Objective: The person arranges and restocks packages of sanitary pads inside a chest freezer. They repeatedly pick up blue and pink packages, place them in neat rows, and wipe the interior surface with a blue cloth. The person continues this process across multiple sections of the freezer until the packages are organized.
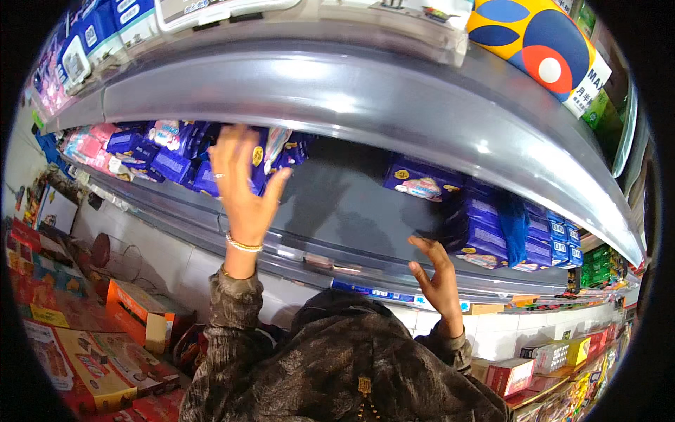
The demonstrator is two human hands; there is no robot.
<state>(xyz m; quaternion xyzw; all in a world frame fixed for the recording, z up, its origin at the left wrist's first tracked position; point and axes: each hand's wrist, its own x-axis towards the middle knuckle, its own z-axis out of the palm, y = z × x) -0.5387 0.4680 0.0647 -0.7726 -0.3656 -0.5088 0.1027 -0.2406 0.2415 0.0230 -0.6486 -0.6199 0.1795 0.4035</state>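
Note:
My left hand (240, 179), with a ring and a bead bracelet, is raised in front of purple packs (171, 164) on the left part of a grey metal shelf (343, 211). Its fingers are spread and slightly blurred; whether the fingertips touch a pack cannot be told. Over the shelf's front edge, my right hand (435, 277) is held with bent fingers apart and nothing in it. Beyond it, to the right, stand stacked purple packs (482, 232) with a blue cloth (514, 229) hanging over them. Another purple pack (422, 179) lies farther back on the shelf.
A curved metal shelf edge (337, 89) runs above my hands, with a patterned yellow package (532, 42) on the upper shelf. Pink packs (89, 147) sit at the far left. An orange carton (140, 311) and flat boxes are at lower left, and more boxes (511, 374) at lower right.

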